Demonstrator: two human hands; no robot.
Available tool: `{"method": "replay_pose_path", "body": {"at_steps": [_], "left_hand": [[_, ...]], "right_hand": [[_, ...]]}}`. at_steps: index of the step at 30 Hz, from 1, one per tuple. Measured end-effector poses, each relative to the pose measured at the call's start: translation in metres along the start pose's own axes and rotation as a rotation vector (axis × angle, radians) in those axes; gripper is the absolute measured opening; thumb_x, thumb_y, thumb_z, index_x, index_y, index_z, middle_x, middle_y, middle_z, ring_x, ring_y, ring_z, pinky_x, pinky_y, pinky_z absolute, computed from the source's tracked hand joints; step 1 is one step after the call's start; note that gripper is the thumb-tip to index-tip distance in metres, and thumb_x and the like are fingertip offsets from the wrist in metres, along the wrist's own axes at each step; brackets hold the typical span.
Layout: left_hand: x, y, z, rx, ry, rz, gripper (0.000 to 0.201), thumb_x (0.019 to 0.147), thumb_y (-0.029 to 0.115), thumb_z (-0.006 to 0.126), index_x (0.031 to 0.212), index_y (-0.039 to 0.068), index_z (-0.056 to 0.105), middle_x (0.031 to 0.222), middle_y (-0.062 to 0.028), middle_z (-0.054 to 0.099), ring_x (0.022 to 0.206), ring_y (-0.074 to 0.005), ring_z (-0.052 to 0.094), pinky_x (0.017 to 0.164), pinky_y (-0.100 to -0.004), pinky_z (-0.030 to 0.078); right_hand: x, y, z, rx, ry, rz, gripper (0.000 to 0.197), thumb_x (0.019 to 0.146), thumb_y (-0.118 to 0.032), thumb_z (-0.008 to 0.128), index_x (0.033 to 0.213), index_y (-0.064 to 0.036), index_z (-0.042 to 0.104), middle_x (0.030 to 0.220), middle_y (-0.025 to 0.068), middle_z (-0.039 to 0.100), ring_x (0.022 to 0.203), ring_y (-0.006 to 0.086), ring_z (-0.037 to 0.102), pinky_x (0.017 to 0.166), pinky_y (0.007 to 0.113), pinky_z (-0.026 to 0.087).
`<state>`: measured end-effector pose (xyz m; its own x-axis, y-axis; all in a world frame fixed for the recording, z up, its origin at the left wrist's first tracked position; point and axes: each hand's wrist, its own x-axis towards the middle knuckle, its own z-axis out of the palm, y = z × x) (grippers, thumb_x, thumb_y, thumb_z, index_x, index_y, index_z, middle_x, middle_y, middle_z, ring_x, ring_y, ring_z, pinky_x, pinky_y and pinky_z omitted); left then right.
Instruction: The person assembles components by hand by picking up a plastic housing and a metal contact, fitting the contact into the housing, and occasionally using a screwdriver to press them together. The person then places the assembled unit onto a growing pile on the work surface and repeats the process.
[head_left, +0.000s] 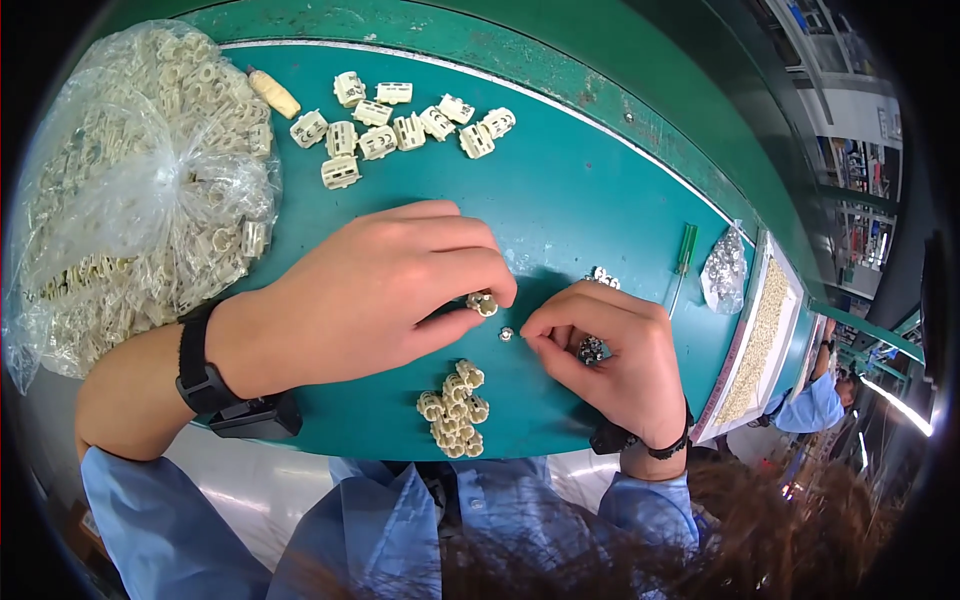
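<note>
My left hand (400, 285) pinches a cream plastic housing (482, 304) between thumb and forefinger, its round open end facing right. Just right of it, a small silvery ring-shaped piece (506, 334) is by the fingertips of my right hand (620, 345). Those fingertips are closed together; whether anything tiny is between them I cannot make out. Small dark metal pieces (593, 350) show under the curled fingers of my right hand, in the palm or on the table. Nearer me lies a cluster of cream housings (455, 410), round ends up.
A big clear bag of cream parts (150, 190) fills the left side. Several loose housings (378, 143) and a tan, wrapped-looking stick (273, 94) lie at the back. Rightward are a green-handled screwdriver (686, 250), a small bag of metal pieces (724, 270) and a tray of small beige parts (755, 350).
</note>
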<state>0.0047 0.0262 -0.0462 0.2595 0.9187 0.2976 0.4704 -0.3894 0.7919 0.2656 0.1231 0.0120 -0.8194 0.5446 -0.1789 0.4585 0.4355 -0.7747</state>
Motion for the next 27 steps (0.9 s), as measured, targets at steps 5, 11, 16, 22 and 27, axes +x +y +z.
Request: {"method": "replay_pose_path", "body": {"at_steps": [5, 11, 16, 22, 27], "left_hand": [[-0.0004, 0.0007, -0.0017, 0.005, -0.009, 0.009, 0.025, 0.090, 0.005, 0.087, 0.113, 0.011, 0.079, 0.113, -0.0041, 0.078, 0.104, -0.0287, 0.073, 0.088, -0.0413, 0.062], [-0.0005, 0.0006, -0.0016, 0.010, -0.018, -0.002, 0.029, 0.088, 0.004, 0.088, 0.115, 0.012, 0.081, 0.116, -0.0031, 0.080, 0.104, -0.0277, 0.074, 0.087, -0.0401, 0.063], [-0.0007, -0.0001, -0.0006, 0.008, -0.011, 0.001, 0.028, 0.089, 0.004, 0.088, 0.115, 0.012, 0.081, 0.116, -0.0026, 0.080, 0.104, -0.0276, 0.074, 0.087, -0.0399, 0.063], [-0.0007, 0.0002, -0.0007, -0.014, -0.041, 0.018, 0.025, 0.087, 0.006, 0.091, 0.110, 0.012, 0.084, 0.114, -0.0012, 0.080, 0.102, -0.0268, 0.072, 0.086, -0.0394, 0.062], [-0.0001, 0.0000, -0.0060, -0.017, -0.059, 0.009, 0.022, 0.086, 0.008, 0.093, 0.106, 0.013, 0.085, 0.112, -0.0003, 0.080, 0.099, -0.0262, 0.071, 0.085, -0.0390, 0.061]], "right_hand": [[0.0025, 0.0017, 0.0042, -0.039, 0.062, -0.054, 0.020, 0.088, 0.011, 0.085, 0.103, -0.0016, 0.087, 0.094, 0.0062, 0.078, 0.073, 0.0143, 0.069, 0.066, 0.030, 0.056], [0.0039, 0.0004, 0.0033, -0.096, 0.078, -0.036, 0.017, 0.089, 0.006, 0.090, 0.104, -0.0018, 0.087, 0.095, 0.0067, 0.078, 0.071, 0.0139, 0.068, 0.065, 0.030, 0.054], [0.0032, -0.0015, 0.0016, -0.135, 0.127, -0.051, 0.017, 0.088, 0.000, 0.093, 0.104, -0.0038, 0.088, 0.094, 0.0066, 0.078, 0.073, 0.0154, 0.069, 0.065, 0.032, 0.054], [0.0054, 0.0054, 0.0031, -0.252, 0.050, -0.298, 0.020, 0.084, -0.003, 0.094, 0.103, -0.0071, 0.089, 0.094, 0.0061, 0.076, 0.079, 0.0226, 0.072, 0.069, 0.037, 0.057], [0.0086, 0.0052, 0.0070, -0.285, 0.045, -0.290, 0.020, 0.083, -0.007, 0.094, 0.102, -0.0085, 0.088, 0.094, 0.0057, 0.075, 0.083, 0.0273, 0.073, 0.072, 0.040, 0.058]]}}
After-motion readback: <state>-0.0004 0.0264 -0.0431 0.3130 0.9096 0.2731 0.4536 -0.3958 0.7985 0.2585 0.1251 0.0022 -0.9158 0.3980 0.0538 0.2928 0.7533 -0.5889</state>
